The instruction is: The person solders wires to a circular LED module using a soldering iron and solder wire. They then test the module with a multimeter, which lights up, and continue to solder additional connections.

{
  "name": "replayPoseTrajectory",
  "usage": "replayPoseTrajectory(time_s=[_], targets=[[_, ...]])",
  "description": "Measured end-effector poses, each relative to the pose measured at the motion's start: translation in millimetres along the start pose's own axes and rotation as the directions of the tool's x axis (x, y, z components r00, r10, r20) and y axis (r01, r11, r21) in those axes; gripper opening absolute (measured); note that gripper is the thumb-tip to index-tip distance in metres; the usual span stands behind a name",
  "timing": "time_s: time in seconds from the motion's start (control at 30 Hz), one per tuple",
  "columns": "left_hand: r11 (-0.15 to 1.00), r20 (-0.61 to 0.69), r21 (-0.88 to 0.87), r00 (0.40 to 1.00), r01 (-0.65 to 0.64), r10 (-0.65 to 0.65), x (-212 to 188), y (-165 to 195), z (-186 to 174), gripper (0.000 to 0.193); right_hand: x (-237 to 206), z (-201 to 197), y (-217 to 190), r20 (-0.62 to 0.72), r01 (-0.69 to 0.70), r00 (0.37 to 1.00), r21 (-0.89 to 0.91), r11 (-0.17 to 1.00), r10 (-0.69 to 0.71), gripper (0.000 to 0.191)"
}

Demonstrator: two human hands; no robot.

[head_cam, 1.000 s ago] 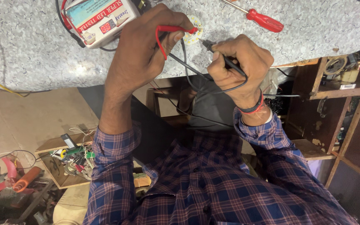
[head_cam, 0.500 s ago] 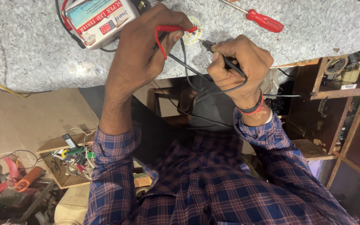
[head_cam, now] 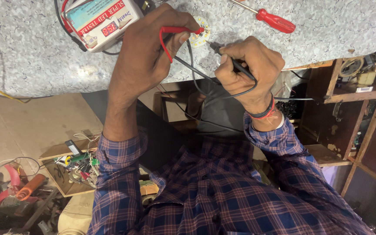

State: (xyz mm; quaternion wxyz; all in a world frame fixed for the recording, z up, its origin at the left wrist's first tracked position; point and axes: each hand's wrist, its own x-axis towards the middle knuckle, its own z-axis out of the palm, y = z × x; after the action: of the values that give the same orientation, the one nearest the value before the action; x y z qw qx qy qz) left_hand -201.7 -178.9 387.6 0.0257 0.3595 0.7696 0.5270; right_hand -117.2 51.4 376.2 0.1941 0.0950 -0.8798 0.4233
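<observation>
My left hand (head_cam: 146, 54) is closed on a red test probe (head_cam: 180, 30), whose tip touches a small round white LED board (head_cam: 200, 38) lying on the speckled grey counter (head_cam: 31, 56). My right hand (head_cam: 251, 67) grips a black test probe (head_cam: 236, 65) with its tip at the board's right edge. Red and black leads run from the probes back under my hands. A white box-shaped tester (head_cam: 103, 21) with a lit red digital display sits on the counter just left of my left hand.
A red-handled screwdriver (head_cam: 275, 21) lies on the counter above my right hand. Wooden shelves (head_cam: 353, 93) stand at the right. Lower left, a cardboard tray (head_cam: 72, 167) holds wires and small parts beside red tools (head_cam: 20, 189).
</observation>
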Motion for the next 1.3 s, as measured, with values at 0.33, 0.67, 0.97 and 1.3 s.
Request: replayPoseTrajectory(time_s=[0.33, 0.67, 0.97, 1.3], targets=[[0.999, -0.034, -0.03, 0.999, 0.015, -0.016, 0, 0, 3, 0.007, -2, 1, 3, -0.002, -0.012, 1.0, 0.016, 1.0, 0.012, 0.004], [1.0, -0.03, -0.011, 0.999, 0.014, -0.014, -2, -4, 3, 0.007, -1, -3, 1, 0.024, -0.015, 1.0, 0.027, 1.0, 0.014, 0.004], [0.993, -0.083, -0.042, 0.991, 0.107, -0.11, -5, -10, 14, 0.015, -3, 0, 3, -0.02, 0.004, 1.0, -0.021, 1.0, -0.004, 0.007], [1.0, -0.018, 0.0, 0.999, 0.028, -0.028, -2, 0, 3, 0.008, -5, 0, 4, -0.022, -0.026, 0.999, -0.002, 1.0, 0.026, 0.004]])
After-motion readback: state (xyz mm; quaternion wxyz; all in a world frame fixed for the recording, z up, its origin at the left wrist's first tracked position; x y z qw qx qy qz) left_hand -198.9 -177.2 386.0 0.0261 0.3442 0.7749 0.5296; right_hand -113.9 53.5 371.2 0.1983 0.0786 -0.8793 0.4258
